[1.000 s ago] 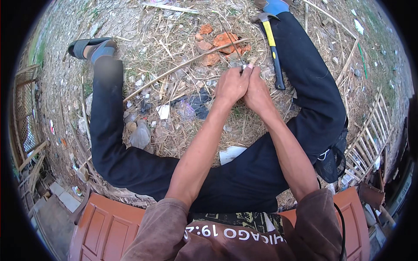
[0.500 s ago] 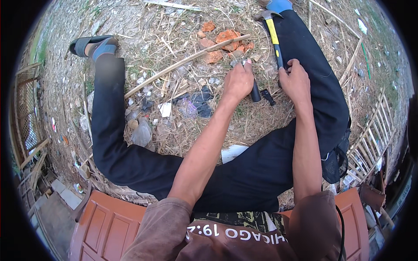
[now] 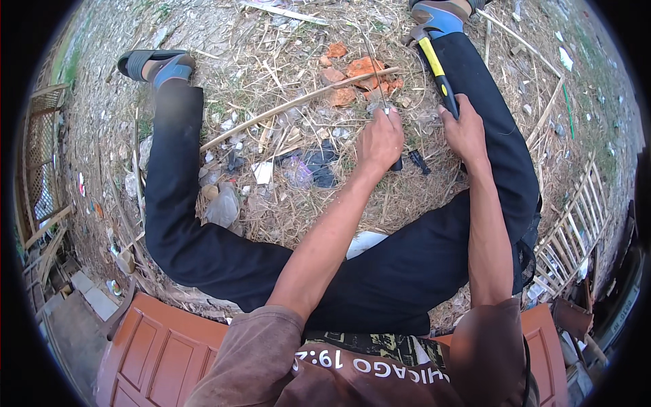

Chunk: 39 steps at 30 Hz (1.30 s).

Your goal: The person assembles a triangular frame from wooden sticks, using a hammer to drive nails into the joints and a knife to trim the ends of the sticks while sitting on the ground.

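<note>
My left hand [image 3: 380, 140] is closed around a black handle [image 3: 397, 165] whose butt sticks out below my fist. From its other side a long thin metal shaft [image 3: 374, 68] points away from me; it looks like a screwdriver. My right hand [image 3: 464, 129] grips the lower end of a claw hammer [image 3: 434, 64] with a yellow and black handle. The hammer's head lies by my right ankle, over the trouser leg. A small black plastic piece [image 3: 419, 161] rests on the ground between my hands.
Broken orange brick pieces [image 3: 363, 71] lie ahead, with a wooden stick [image 3: 298, 103] across the dry grass. Nearer are dark plastic scraps [image 3: 319, 166] and a clear plastic bag [image 3: 222, 206]. My legs spread to both sides. A slatted wooden rack [image 3: 573, 227] stands at right.
My left fist has turned and shifted slightly right, so the thin shaft now shows pointing ahead. My right hand still holds the hammer, slightly shifted in view.
</note>
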Each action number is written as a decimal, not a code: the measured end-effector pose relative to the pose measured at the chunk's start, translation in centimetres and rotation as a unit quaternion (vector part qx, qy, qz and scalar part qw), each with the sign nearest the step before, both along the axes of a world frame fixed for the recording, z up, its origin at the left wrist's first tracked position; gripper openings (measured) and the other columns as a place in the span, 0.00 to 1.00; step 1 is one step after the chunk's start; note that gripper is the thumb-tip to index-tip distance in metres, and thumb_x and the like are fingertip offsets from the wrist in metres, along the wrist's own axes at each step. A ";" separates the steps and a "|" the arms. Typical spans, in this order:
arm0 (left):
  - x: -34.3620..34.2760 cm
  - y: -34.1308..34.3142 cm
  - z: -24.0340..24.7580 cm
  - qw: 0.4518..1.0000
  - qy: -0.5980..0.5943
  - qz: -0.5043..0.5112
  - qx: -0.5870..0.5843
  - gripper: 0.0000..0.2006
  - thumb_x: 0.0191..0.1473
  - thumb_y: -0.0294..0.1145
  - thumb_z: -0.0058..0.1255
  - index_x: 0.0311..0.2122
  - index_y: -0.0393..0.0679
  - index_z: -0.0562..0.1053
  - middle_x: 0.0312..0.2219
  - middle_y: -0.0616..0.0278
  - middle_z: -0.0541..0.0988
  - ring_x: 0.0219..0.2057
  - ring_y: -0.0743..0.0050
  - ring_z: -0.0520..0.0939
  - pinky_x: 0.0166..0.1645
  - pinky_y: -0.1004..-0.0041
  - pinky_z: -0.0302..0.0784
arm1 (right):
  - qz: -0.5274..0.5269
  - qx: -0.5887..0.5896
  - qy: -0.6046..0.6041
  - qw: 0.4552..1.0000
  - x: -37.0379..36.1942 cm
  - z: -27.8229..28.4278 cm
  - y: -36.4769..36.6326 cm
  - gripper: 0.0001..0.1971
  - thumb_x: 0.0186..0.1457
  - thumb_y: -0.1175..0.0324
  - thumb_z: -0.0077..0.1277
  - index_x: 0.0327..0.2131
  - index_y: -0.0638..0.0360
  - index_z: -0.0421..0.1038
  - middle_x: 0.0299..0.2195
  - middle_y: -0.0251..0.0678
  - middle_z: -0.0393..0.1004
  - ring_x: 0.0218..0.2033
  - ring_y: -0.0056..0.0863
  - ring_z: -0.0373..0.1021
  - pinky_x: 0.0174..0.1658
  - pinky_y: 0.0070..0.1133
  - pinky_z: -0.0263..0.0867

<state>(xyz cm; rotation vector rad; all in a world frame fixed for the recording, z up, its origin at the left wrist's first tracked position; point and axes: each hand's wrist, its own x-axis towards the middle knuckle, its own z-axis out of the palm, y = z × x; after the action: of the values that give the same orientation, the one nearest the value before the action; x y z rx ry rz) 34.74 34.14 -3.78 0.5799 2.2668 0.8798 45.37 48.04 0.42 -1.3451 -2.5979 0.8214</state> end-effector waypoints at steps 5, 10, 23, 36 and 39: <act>-0.3 0.0 -0.1 1.000 0.001 0.013 -0.001 0.24 0.66 0.47 0.31 0.40 0.31 0.68 0.27 0.29 0.78 0.32 0.26 0.80 0.42 0.40 0.72 | 0.027 0.016 0.037 0.999 0.8 2.8 -2.0 0.13 0.61 0.65 0.50 0.46 0.57 0.65 0.24 0.51 0.74 0.29 0.55 0.73 0.33 0.41 0.65; -0.3 0.1 0.2 1.000 -0.003 0.016 0.006 0.25 0.66 0.47 0.31 0.39 0.30 0.68 0.27 0.30 0.78 0.32 0.27 0.80 0.42 0.41 0.73 | 0.041 -0.009 0.012 0.999 1.7 3.3 -3.0 0.11 0.62 0.65 0.50 0.45 0.58 0.65 0.22 0.51 0.73 0.27 0.54 0.73 0.30 0.40 0.63; 0.2 0.0 0.3 1.000 -0.007 0.015 -0.004 0.24 0.66 0.47 0.31 0.40 0.31 0.68 0.28 0.30 0.78 0.35 0.27 0.80 0.43 0.42 0.73 | 0.088 0.056 0.042 0.994 2.7 3.5 -4.7 0.11 0.63 0.68 0.50 0.46 0.60 0.66 0.20 0.51 0.71 0.24 0.53 0.71 0.26 0.39 0.62; 0.1 0.0 0.0 0.999 0.024 0.022 0.006 0.24 0.66 0.46 0.32 0.38 0.31 0.70 0.26 0.32 0.79 0.32 0.30 0.81 0.40 0.44 0.75 | 0.043 0.065 0.103 0.992 1.0 4.8 -5.7 0.12 0.62 0.70 0.51 0.47 0.61 0.66 0.20 0.49 0.72 0.23 0.50 0.73 0.26 0.36 0.64; 0.3 -0.3 0.0 0.999 0.026 0.028 0.001 0.23 0.66 0.45 0.33 0.38 0.30 0.70 0.26 0.32 0.79 0.32 0.30 0.81 0.40 0.44 0.75 | 0.065 0.057 0.162 0.983 1.4 4.2 -5.9 0.12 0.63 0.69 0.50 0.47 0.62 0.65 0.21 0.49 0.72 0.22 0.49 0.73 0.25 0.35 0.64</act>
<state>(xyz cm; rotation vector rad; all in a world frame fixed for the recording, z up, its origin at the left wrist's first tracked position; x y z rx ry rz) 34.99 33.83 -3.73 0.5491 2.3399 0.9033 46.76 42.15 4.57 -0.9312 -2.4500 0.8183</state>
